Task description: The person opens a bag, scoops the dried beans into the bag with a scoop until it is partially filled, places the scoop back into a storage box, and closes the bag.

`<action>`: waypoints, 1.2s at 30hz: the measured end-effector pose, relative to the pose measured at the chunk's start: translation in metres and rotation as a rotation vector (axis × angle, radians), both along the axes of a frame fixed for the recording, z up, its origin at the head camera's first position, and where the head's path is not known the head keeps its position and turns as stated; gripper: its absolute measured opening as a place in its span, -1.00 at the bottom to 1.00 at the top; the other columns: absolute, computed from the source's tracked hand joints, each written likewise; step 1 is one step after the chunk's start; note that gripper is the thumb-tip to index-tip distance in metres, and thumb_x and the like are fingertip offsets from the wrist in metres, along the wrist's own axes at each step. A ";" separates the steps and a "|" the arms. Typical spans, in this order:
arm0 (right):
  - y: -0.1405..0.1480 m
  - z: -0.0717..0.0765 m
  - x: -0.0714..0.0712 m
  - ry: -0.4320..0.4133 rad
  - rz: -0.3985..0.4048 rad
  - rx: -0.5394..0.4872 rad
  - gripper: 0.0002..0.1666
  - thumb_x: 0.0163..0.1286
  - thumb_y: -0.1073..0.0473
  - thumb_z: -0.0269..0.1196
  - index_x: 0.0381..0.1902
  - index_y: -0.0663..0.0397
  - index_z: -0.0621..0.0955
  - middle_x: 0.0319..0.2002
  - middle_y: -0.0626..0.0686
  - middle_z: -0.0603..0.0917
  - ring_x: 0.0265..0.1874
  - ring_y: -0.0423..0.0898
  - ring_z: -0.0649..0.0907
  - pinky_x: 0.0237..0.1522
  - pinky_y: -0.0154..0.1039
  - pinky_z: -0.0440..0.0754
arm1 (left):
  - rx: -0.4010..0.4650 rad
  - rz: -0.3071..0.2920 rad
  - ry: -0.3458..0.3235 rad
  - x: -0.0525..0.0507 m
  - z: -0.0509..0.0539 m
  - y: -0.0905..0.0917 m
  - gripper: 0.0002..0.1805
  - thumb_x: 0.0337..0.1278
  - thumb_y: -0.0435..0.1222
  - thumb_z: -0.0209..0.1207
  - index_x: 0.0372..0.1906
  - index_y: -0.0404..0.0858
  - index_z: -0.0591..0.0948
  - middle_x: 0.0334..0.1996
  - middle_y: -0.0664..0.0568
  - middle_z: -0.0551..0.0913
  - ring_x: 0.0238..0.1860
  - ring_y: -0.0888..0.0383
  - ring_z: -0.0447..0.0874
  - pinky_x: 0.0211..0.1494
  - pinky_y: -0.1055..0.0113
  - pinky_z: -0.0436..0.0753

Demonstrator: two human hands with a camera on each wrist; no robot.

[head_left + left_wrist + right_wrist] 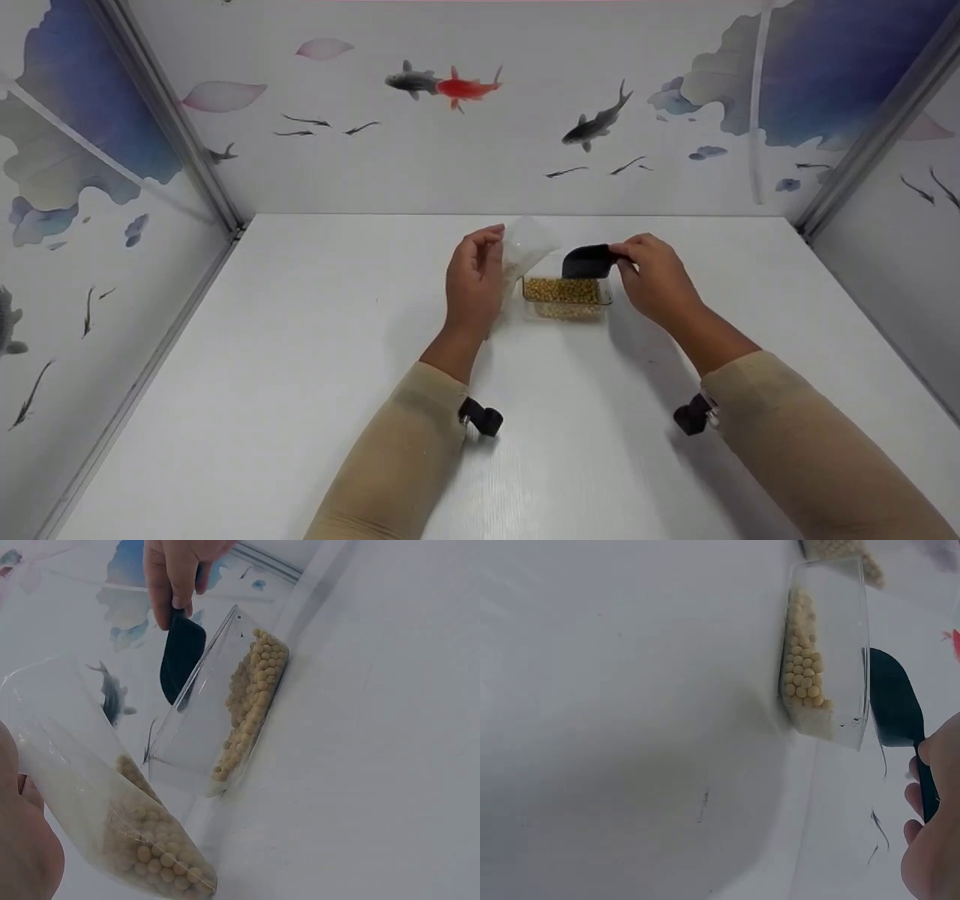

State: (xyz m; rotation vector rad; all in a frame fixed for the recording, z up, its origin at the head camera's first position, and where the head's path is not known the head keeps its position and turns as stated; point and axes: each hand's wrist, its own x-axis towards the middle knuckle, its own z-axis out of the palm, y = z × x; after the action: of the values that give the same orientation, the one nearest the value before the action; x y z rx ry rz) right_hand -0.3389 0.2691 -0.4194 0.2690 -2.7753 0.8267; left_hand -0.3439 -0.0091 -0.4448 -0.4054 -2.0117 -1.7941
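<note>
My left hand grips the upper part of a clear plastic bag. In the left wrist view, round tan beans fill the bottom of that bag. My right hand holds a black scoop by its handle, over the back edge of a clear box. Soybean-like beans lie in the box, which stands on the table just right of the bag. In the right wrist view the scoop shows its side. Whether it carries beans cannot be seen.
A white table spreads under both arms. Printed panels with fish enclose it at the back and both sides, with metal posts at the corners. A small black device is worn at each wrist.
</note>
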 end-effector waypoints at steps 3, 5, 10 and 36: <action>-0.004 0.000 0.000 -0.027 -0.002 0.090 -0.61 0.65 0.31 0.12 0.32 0.22 0.66 0.20 0.25 0.64 0.25 0.26 0.61 0.27 0.21 0.67 | -0.003 0.003 -0.005 0.001 0.000 0.000 -0.78 0.72 -0.17 0.03 0.20 -0.13 0.55 0.33 0.14 0.64 0.46 0.22 0.56 0.56 0.33 0.53; -0.008 -0.001 -0.001 -0.031 0.007 0.150 -0.61 0.64 0.32 0.12 0.31 0.23 0.67 0.20 0.25 0.64 0.24 0.27 0.62 0.26 0.20 0.67 | -0.003 0.003 -0.006 0.001 0.000 0.000 -0.78 0.72 -0.17 0.03 0.21 -0.13 0.55 0.33 0.14 0.64 0.46 0.22 0.55 0.56 0.33 0.52; -0.016 -0.001 -0.005 -0.027 0.039 0.292 -0.62 0.63 0.34 0.12 0.29 0.24 0.67 0.19 0.25 0.65 0.23 0.26 0.63 0.29 0.17 0.67 | -0.005 0.001 -0.005 0.001 0.001 0.000 -0.77 0.72 -0.17 0.02 0.21 -0.15 0.55 0.34 0.13 0.64 0.46 0.21 0.55 0.56 0.34 0.52; -0.042 -0.029 -0.020 -0.142 0.065 0.089 -0.58 0.68 0.27 0.08 0.38 0.20 0.63 0.23 0.24 0.63 0.31 0.23 0.62 0.37 0.17 0.63 | 0.020 -0.019 0.043 -0.001 -0.001 0.000 -0.78 0.71 -0.23 0.03 0.16 -0.25 0.57 0.33 0.04 0.65 0.45 0.16 0.56 0.55 0.31 0.55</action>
State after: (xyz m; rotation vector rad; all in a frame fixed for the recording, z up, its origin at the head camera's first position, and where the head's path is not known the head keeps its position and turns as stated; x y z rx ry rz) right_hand -0.3585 0.2275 -0.4487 0.3297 -2.9553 0.7660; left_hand -0.3445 -0.0096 -0.4462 -0.4549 -1.9656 -1.8000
